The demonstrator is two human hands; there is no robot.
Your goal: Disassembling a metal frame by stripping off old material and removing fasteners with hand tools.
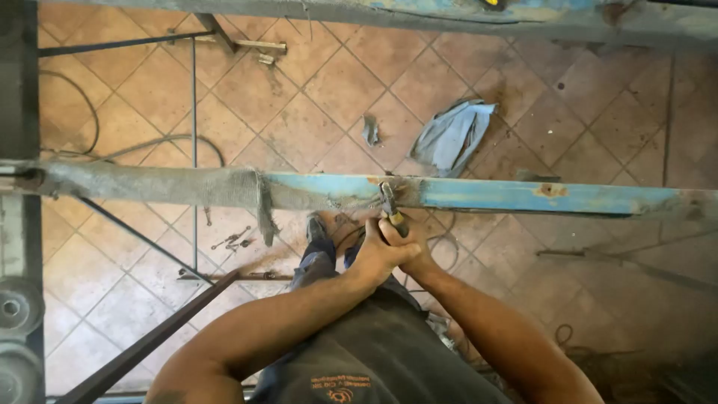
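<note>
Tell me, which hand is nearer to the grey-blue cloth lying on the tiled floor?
Right. The right hand is joined with the left hand around the tool handle under the blue beam. The cloth lies beyond the beam, up and to the right, so the right hand is slightly closer.

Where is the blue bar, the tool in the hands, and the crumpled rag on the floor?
blue bar point(493, 196), head view, middle of its blue painted face.
tool point(388, 202), head view, its metal head at the bar.
crumpled rag point(454, 136), head view, middle of the cloth.
</note>
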